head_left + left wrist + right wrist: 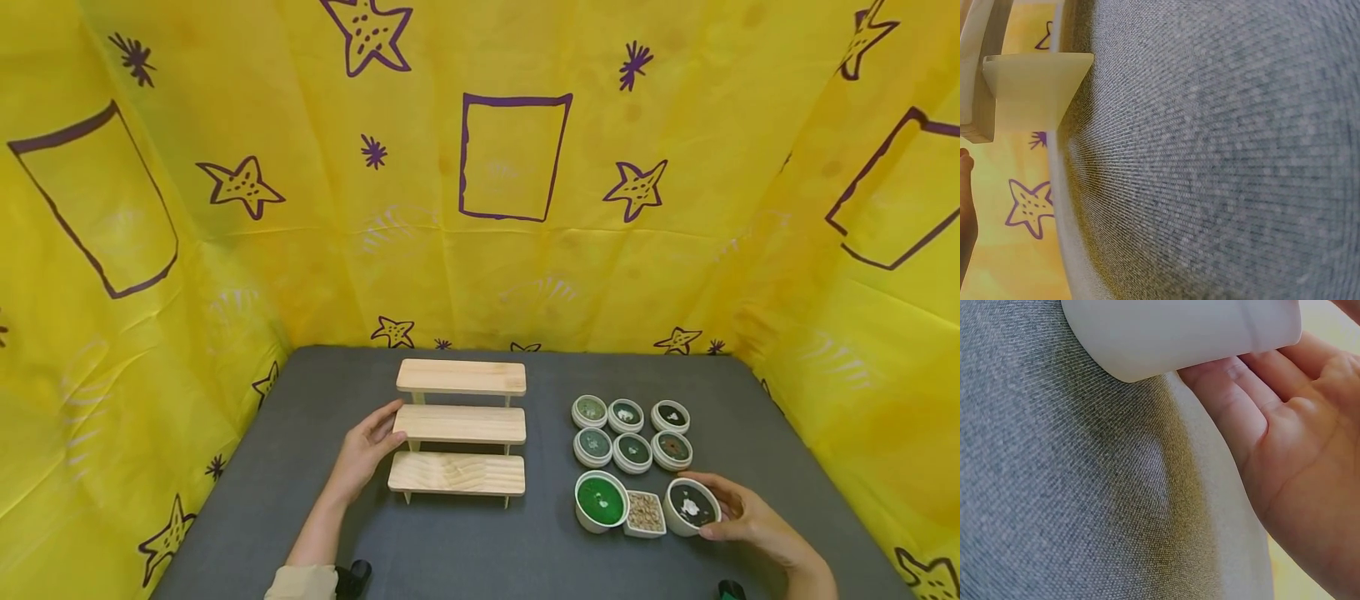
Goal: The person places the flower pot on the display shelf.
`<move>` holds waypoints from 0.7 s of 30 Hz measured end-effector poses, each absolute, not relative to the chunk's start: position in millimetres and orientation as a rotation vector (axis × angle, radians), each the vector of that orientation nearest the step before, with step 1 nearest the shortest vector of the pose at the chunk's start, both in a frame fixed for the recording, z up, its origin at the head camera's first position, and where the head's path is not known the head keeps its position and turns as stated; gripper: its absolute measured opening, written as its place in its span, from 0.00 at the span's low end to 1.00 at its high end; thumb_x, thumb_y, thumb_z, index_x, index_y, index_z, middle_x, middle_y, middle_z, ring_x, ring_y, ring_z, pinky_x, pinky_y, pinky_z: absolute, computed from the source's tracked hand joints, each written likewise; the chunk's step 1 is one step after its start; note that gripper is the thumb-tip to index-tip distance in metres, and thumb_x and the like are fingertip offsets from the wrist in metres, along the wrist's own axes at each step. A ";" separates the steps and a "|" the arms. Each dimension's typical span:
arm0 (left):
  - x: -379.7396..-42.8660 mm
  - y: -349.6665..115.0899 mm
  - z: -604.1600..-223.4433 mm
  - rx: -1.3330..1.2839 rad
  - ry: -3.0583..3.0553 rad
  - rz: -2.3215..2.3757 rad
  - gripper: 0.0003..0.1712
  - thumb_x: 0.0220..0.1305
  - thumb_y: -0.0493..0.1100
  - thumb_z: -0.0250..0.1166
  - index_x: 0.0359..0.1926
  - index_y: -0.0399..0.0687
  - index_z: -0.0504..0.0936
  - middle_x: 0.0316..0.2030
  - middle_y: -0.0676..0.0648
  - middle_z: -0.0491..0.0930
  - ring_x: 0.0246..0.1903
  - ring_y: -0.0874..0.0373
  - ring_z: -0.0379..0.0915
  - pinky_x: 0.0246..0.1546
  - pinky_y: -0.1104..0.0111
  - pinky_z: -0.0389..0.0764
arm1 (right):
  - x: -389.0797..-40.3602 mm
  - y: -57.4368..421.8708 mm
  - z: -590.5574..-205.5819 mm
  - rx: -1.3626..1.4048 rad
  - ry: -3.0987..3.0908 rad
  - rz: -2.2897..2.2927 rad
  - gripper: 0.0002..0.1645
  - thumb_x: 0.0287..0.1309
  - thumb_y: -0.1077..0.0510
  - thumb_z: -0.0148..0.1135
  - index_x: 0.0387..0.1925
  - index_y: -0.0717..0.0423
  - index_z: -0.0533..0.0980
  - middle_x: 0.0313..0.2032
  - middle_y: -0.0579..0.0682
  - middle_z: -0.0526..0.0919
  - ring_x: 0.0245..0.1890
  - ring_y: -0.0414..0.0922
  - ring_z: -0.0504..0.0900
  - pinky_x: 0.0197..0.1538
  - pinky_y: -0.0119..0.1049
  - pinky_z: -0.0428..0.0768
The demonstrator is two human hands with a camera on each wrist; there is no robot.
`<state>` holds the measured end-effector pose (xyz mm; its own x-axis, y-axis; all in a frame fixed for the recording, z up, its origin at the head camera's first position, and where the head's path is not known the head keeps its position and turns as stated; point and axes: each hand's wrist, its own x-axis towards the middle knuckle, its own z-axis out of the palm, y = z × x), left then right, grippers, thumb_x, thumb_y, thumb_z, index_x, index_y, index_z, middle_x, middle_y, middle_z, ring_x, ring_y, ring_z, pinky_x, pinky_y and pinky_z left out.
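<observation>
A three-tier wooden display stand (459,424) stands left of centre on the dark table. My left hand (365,452) holds the left end of its middle shelf, fingers at the back edge and thumb at the front. In the left wrist view, a pale support leg (1038,87) shows beneath a wooden board (979,75). On the right, my right hand (757,521) grips a round white tub (681,521) with a dark top and a white patch, thumb in front and fingers behind. The right wrist view shows the tub's smooth side (1179,331) against the fingers.
Left of the gripped tub are a square white dish of tan bits (643,512) and a white tub with a green top (600,502). Behind them, several small round white jars (632,451) stand in two rows. Yellow patterned cloth (517,275) surrounds the table (480,550).
</observation>
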<state>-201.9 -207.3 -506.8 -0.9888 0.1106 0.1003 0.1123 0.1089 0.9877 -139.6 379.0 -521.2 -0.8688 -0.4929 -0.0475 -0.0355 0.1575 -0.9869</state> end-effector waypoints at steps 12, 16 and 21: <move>-200.6 -206.9 -503.9 -0.208 -2.374 -2.060 0.36 0.66 0.39 0.64 0.72 0.37 0.63 0.73 0.33 0.61 0.72 0.43 0.56 0.54 0.84 0.75 | -134.4 376.4 -518.3 -0.587 2.112 -1.816 0.35 0.58 0.77 0.56 0.67 0.77 0.58 0.60 0.33 0.79 0.52 0.31 0.82 0.49 0.27 0.83; -199.3 -206.3 -503.4 -0.190 -2.366 -2.075 0.36 0.66 0.39 0.65 0.72 0.38 0.63 0.73 0.34 0.62 0.72 0.44 0.56 0.53 0.84 0.75 | -131.7 374.4 -511.0 -0.578 2.230 -1.809 0.33 0.56 0.77 0.57 0.64 0.74 0.63 0.57 0.32 0.81 0.49 0.31 0.83 0.46 0.28 0.84; -198.4 -205.3 -503.1 -0.196 -2.357 -2.081 0.36 0.67 0.39 0.64 0.72 0.37 0.62 0.73 0.34 0.61 0.73 0.44 0.56 0.54 0.84 0.74 | -129.0 367.9 -493.2 -0.521 2.353 -1.798 0.33 0.56 0.76 0.59 0.64 0.69 0.65 0.55 0.31 0.81 0.48 0.31 0.84 0.44 0.28 0.84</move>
